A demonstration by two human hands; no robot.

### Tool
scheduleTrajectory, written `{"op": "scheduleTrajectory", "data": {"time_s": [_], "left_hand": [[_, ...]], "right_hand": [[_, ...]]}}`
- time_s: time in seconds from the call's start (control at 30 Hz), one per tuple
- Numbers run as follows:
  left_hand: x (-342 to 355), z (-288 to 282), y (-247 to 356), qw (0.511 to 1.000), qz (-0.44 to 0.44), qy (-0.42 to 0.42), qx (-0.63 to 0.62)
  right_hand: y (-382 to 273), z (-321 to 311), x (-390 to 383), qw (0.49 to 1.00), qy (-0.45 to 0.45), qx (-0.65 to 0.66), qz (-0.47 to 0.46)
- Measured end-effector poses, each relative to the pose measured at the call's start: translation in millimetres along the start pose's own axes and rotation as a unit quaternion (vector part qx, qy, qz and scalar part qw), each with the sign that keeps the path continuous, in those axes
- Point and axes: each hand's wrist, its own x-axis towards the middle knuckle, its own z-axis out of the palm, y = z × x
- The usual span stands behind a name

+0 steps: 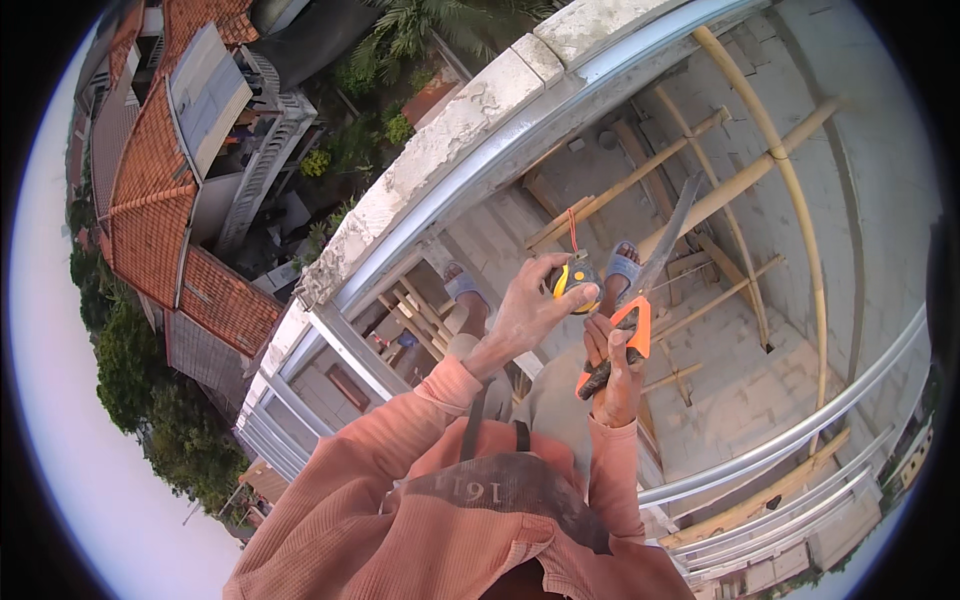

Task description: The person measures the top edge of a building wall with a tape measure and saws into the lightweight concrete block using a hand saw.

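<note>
My left hand (532, 310) is closed around a yellow and black tape measure (577, 280), with its thumb along the front of the case. A red cord (573, 228) stands up from the top of the tape measure. Close beside it, my right hand (617, 375) grips a handsaw by its orange and black handle (638, 328). The saw's long grey blade (672, 238) points up and away to the right. My two hands are near each other in front of my body, and the fingers of the right are partly hidden by the handle.
Sandalled feet (622, 262) are high above a concrete floor. Bamboo poles (780, 150) cross the space below on the right. A rough block wall top (455, 135) with a metal channel (500, 150) runs along the left. Metal rails (800, 430) curve at lower right; tiled roofs (150, 200) stand beyond.
</note>
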Motion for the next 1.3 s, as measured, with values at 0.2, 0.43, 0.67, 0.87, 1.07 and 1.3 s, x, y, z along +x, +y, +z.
{"op": "scheduleTrajectory", "data": {"time_s": [0.2,0.43,0.67,0.87,1.07,1.3], "left_hand": [[-44,8,-20,0.991,0.032,-0.125,0.029],[-31,-20,-22,0.931,0.073,-0.344,0.095],[159,-66,54,0.882,0.221,0.189,0.371],[285,-84,77,0.822,0.201,0.137,0.514],[293,-89,75,0.838,0.178,0.105,0.506],[296,-128,87,0.894,0.17,0.006,0.415]], "right_hand": [[15,-5,-19,0.997,-0.052,-0.01,0.051],[23,-36,-23,0.993,-0.059,0.034,0.092],[58,-57,-34,0.995,-0.044,-0.07,0.061],[61,-59,-31,0.993,-0.047,-0.066,0.082],[63,-55,-38,0.995,-0.027,-0.051,0.082],[71,-80,-38,0.986,-0.059,-0.113,0.104]]}}
